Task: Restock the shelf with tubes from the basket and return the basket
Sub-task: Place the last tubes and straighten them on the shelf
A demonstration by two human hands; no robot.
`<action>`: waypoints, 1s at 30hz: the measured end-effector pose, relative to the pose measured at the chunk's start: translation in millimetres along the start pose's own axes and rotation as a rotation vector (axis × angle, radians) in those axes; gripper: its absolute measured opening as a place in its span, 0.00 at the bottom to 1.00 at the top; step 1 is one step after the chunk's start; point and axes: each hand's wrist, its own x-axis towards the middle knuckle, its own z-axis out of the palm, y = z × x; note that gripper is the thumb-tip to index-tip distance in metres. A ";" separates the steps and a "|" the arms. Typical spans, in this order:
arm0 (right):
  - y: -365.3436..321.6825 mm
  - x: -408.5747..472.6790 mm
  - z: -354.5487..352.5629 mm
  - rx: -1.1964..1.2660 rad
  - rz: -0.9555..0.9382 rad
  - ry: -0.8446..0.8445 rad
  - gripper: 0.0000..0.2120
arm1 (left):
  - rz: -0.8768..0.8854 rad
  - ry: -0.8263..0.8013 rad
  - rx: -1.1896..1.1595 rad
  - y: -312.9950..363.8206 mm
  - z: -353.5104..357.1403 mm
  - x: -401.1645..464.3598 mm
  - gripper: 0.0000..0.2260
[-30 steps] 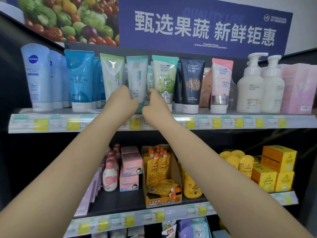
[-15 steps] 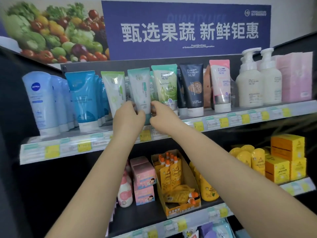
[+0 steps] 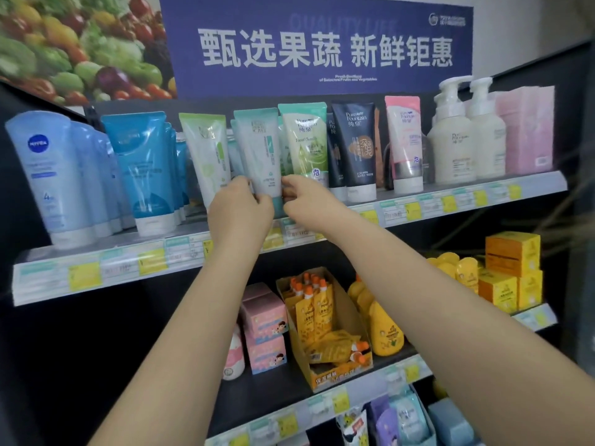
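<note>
A white tube with a teal top and teal cap (image 3: 261, 156) stands cap-down on the top shelf (image 3: 109, 255), in the middle of a row of tubes. My left hand (image 3: 240, 210) grips its lower left edge. My right hand (image 3: 304, 201) pinches its lower right edge near the cap. A pale green tube (image 3: 207, 156) stands just left of it and a green Pure Fountain tube (image 3: 304, 143) just right. The basket is not in view.
Blue Nivea tubes (image 3: 48, 175) and bright blue tubes (image 3: 141, 169) fill the shelf's left. A dark tube (image 3: 355, 149), a pink tube (image 3: 404, 140), pump bottles (image 3: 454, 136) and pink packs (image 3: 524, 130) stand right. The lower shelf holds pink boxes, an orange pouch carton (image 3: 325, 323) and yellow boxes (image 3: 512, 272).
The view has tilted and shifted, so the shelf now slopes down to the left. Both hands stay on the lower part of the teal-topped tube.
</note>
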 end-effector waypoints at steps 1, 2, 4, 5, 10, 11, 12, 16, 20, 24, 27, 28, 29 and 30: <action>2.1 3.7 0.9 -0.017 0.004 -0.002 0.25 | 0.000 0.001 0.012 -0.6 0.5 0.3 0.12; 2.4 5.1 0.7 -0.035 0.011 -0.003 0.24 | 0.001 0.002 0.021 -0.9 0.8 0.5 0.12; 0.9 5.1 0.8 -0.056 0.014 0.001 0.23 | 0.007 -0.001 0.029 -1.1 1.0 0.4 0.12; -1.1 2.6 1.0 -0.066 0.010 0.007 0.22 | 0.009 -0.003 0.034 -1.0 0.9 -0.1 0.12; 1.8 -1.7 2.9 -0.089 -0.031 0.024 0.20 | 0.003 -0.015 0.076 1.8 0.6 -0.4 0.11; 2.3 -1.5 3.0 -0.094 -0.045 0.031 0.19 | 0.003 -0.015 0.076 2.1 1.0 -0.7 0.11; 2.5 -1.5 2.8 -0.101 -0.058 0.036 0.18 | 0.006 -0.013 0.075 2.4 1.3 -1.0 0.11; 2.3 -5.2 4.0 -0.138 -0.098 0.037 0.16 | -0.005 0.013 0.030 4.0 0.8 -5.2 0.10; 2.7 -11.7 5.7 -0.178 -0.144 0.068 0.18 | -0.020 0.015 -0.174 4.3 -7.9 -13.1 0.13; -8.9 -17.4 3.4 -0.239 -0.192 0.204 0.19 | 0.050 0.137 -0.182 -7.4 -25.8 -17.7 0.16; -24.7 -21.6 6.7 -0.295 -0.272 0.294 0.25 | 0.049 0.192 -0.049 -18.9 -36.6 -8.8 0.17; -30.5 -23.2 9.5 -0.291 -0.316 0.306 0.26 | 0.045 0.189 0.003 -20.6 -38.7 -6.0 0.17; -36.2 -25.3 13.1 -0.275 -0.356 0.300 0.27 | 0.045 0.180 0.057 -21.4 -39.8 -3.9 0.17; -41.1 -26.6 18.2 -0.254 -0.376 0.276 0.27 | 0.045 0.163 0.104 -21.4 -40.2 -2.7 0.17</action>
